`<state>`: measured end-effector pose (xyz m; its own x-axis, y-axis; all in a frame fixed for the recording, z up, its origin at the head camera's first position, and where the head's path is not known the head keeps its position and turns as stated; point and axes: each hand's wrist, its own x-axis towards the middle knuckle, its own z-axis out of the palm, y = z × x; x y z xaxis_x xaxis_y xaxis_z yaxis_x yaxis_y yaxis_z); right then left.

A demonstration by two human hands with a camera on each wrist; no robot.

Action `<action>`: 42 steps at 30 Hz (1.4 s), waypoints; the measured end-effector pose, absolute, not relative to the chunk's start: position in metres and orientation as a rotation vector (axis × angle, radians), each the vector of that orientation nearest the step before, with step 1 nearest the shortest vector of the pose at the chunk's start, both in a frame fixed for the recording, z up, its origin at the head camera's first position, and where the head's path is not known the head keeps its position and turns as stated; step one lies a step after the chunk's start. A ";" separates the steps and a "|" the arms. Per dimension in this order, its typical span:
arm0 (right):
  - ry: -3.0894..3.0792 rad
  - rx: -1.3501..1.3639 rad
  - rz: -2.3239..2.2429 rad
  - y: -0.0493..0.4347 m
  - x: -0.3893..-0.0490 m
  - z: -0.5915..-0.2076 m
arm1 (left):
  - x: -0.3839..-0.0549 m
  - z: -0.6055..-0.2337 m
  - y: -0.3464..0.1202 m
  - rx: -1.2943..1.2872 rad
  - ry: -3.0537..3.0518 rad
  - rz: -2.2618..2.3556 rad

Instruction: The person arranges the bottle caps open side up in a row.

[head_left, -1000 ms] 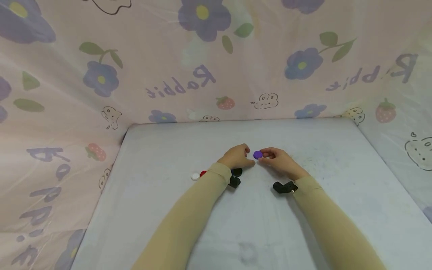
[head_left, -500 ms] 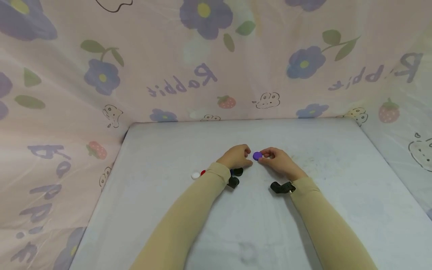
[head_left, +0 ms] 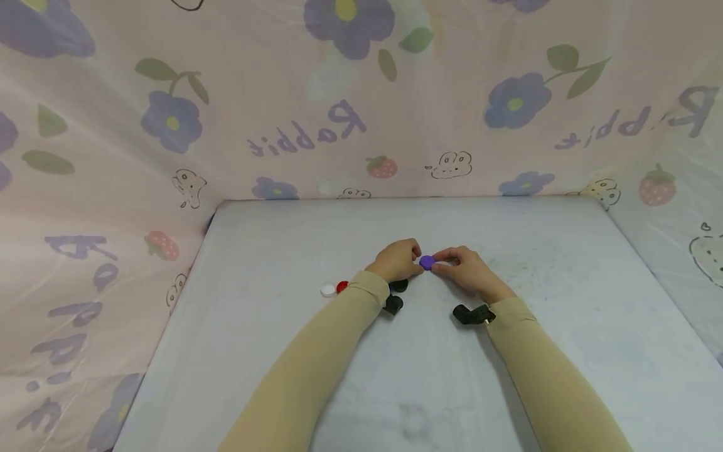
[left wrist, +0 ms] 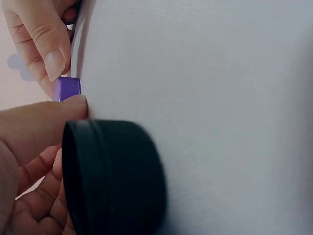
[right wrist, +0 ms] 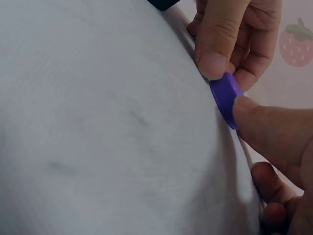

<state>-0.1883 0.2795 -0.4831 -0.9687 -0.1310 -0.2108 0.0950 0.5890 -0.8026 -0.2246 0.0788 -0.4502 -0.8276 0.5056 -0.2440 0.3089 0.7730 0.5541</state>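
Both hands meet at a small purple bottle cap. In the head view my right hand pinches its right side between thumb and fingers. My left hand is at the opposite edge, thumb and a bent finger on the cap. From the right wrist view, the cap sits tilted between the two thumbs. The left wrist view shows its purple side between the two hands' fingertips. A black cap stands large and close by the left hand there.
A white cap and a red cap lie on the white table, left of the left sleeve, which partly covers the red one. A dark wrist camera is strapped at the right wrist. Patterned cloth walls the back and sides.
The right hand has brought the purple cap slightly left, up to the left hand. The left fingertips, apart from it earlier, now meet its edge. The head view has shifted a little.
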 end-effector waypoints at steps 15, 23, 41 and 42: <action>2.610 -0.112 -1.343 0.278 -0.183 -0.481 | -0.227 -0.454 0.076 0.621 2.532 0.832; 2.625 -0.034 -1.365 0.274 -0.179 -0.487 | -0.229 -0.459 0.069 0.623 2.437 0.963; 2.536 -0.054 -1.669 0.258 -0.162 -0.469 | -0.213 -0.445 0.059 0.761 2.519 1.109; 2.532 -0.057 -1.671 0.257 -0.161 -0.469 | -0.212 -0.445 0.058 0.759 2.519 1.118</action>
